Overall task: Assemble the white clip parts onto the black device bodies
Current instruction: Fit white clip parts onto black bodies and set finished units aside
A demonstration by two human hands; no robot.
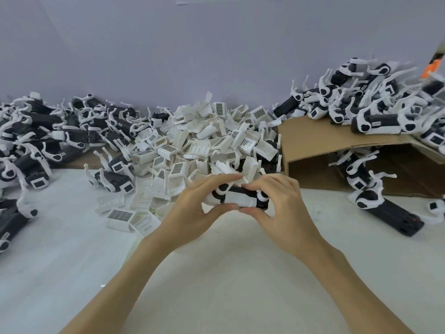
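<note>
A black device body [240, 189] with white end pieces is held just above the table, in front of the middle heap. A white clip part [239, 198] lies along its front face. My left hand [197, 210] grips the left end, fingers over the top and thumb underneath. My right hand [279, 208] pinches the right end of the body and clip between fingers and thumb. Part of the body is hidden by my fingers.
A heap of loose white clip parts [202, 141] fills the middle back. Piles of black bodies lie at the left [43, 136] and on top of an upturned cardboard box [313, 145] at the right. More devices [390, 210] lie by the box. The white table [216, 273] spreads in front.
</note>
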